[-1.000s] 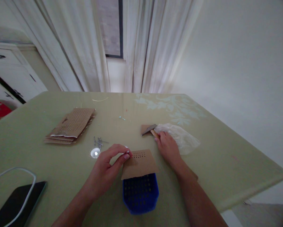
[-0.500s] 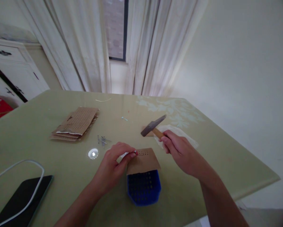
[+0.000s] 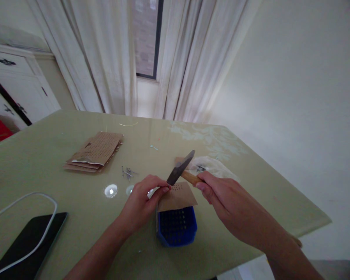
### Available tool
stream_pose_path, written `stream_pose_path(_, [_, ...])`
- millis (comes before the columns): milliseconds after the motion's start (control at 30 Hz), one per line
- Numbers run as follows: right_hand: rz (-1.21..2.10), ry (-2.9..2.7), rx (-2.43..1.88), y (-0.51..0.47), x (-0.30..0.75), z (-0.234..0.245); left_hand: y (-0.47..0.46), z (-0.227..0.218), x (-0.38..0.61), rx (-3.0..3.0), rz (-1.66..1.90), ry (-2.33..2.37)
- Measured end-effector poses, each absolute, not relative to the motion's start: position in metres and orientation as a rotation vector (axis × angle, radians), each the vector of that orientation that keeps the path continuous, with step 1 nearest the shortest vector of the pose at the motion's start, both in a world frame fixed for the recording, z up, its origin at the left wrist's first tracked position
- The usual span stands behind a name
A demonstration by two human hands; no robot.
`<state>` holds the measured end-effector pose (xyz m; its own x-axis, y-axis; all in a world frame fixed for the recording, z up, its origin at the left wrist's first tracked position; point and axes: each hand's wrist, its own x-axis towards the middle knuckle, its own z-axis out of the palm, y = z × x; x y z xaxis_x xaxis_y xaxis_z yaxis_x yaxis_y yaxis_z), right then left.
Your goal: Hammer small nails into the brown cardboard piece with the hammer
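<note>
My right hand (image 3: 218, 194) is closed around the wooden handle of a hammer (image 3: 181, 167). The hammer's dark metal head is right by the fingertips of my left hand (image 3: 144, 198). Those fingers are pinched on a nail, mostly hidden by the fingers and the hammer head, at the edge of a piece of brown cardboard (image 3: 179, 199). Rows of small holes run across the cardboard's far part. It lies over the top of a blue plastic basket (image 3: 177, 229), whose near part is uncovered.
Several loose nails (image 3: 128, 173) lie left of my left hand. Farther left sits a stack of punched cardboard (image 3: 97, 151). A clear plastic bag (image 3: 215, 167) lies beyond the hammer. At the front left, a black tablet (image 3: 25, 245) has a white cable (image 3: 50, 223) across it.
The hammer has come down and to the left, from above the cardboard to my left fingertips. My left hand keeps its pinch in the same place. The view has shifted slightly.
</note>
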<state>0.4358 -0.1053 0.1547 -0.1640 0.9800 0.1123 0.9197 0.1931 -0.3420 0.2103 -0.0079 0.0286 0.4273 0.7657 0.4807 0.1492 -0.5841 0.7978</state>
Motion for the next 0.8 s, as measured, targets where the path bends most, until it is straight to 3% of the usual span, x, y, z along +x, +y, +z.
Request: stream_pose_path(800, [0.409, -2.108, -1.851, -0.107, 0.427, 0.141, -0.003, 0.030, 0.207, 1.982, 1.051, 0.724])
